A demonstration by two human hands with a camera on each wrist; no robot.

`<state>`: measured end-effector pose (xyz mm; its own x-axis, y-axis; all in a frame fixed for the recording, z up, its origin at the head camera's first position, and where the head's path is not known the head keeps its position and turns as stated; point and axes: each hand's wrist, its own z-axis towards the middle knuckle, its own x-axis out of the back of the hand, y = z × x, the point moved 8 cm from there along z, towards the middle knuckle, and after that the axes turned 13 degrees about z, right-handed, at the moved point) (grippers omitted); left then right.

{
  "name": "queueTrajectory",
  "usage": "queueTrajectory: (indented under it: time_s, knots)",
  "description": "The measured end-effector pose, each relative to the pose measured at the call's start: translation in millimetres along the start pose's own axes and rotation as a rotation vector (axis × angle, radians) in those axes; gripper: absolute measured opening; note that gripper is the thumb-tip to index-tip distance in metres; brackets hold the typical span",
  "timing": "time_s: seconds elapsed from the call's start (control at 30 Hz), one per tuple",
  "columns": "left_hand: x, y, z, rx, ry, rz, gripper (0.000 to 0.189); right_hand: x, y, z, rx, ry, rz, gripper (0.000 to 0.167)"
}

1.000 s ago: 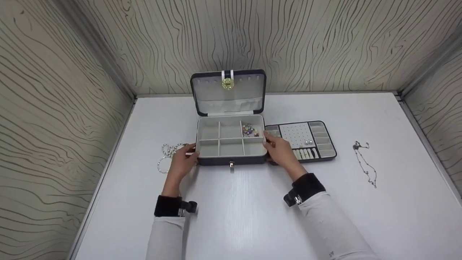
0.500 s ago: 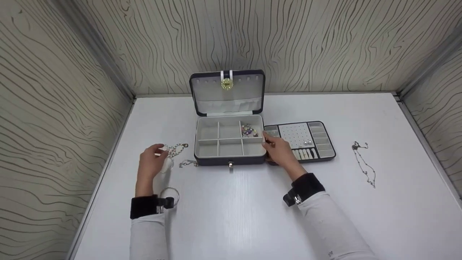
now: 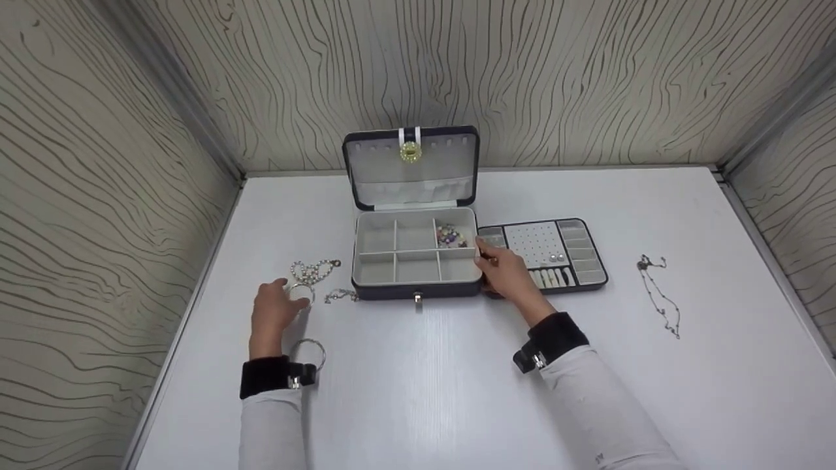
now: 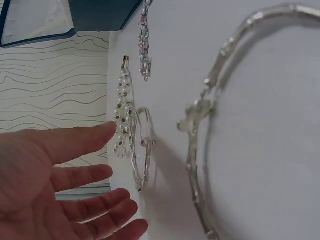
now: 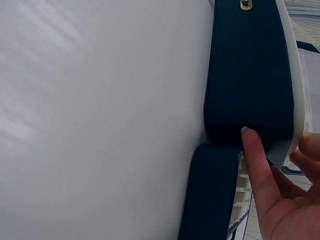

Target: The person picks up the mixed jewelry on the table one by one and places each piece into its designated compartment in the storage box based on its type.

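My left hand (image 3: pixel 273 312) hovers with spread fingers beside a silver bangle (image 3: pixel 302 296); nothing is in its grasp. In the left wrist view, its thumb (image 4: pixel 92 140) overlaps a pearl-bead bracelet (image 4: pixel 122 107) behind that bangle. A second bangle (image 4: pixel 194 145) looms large nearer that camera. My right hand (image 3: pixel 508 271) rests against the right side of the jewelry box (image 3: pixel 385 292). In the right wrist view, its thumb (image 5: pixel 260 170) lies along the dark wall near the front corner, other fingertips at the pale rim. The box lid (image 3: pixel 413 171) stands raised.
Colorful beads (image 3: pixel 450 236) fill the box's back right compartment. A divided jewelry tray (image 3: pixel 591 285) lies right of the box, partly behind my right hand. A chain bracelet (image 3: pixel 339 296) lies by the box's left front corner; a thin necklace (image 3: pixel 663 303) lies far right. Patterned panels surround the table.
My left hand has left the box's left side, gone to the pearl bracelet, then come slightly nearer to me beside the bangle. The box has shifted slightly left; the right hand stays on it.
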<state>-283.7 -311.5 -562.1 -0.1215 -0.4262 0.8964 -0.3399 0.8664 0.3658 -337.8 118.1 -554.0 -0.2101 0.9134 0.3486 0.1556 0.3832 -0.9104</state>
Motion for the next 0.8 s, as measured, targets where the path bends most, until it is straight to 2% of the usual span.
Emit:
queueTrajectory:
  time_s: [0.17,0.37,0.47,0.67,0.8]
  knots:
    - [-8.5,8.9,-4.9,-0.008,0.034,0.094,0.078,0.7,0.9,0.3,0.004,0.004,-0.012,0.051]
    - [-7.9,22.4,-10.3,-0.059,0.119,0.167,0.055,-1.0,0.2,-0.8,0.003,0.001,0.009,0.051]
    - [-8.8,25.2,-11.2,-0.067,0.134,0.185,0.049,-1.5,0.0,-1.4,0.009,0.002,0.009,0.051]
    - [-9.8,21.6,-11.0,-0.034,0.149,0.187,0.043,-1.6,-0.2,-2.0,0.014,0.001,0.005,0.051]
    - [-10.6,17.1,-13.8,0.017,0.149,0.174,0.042,-1.5,-0.2,-2.7,0.009,0.0,0.008,0.051]
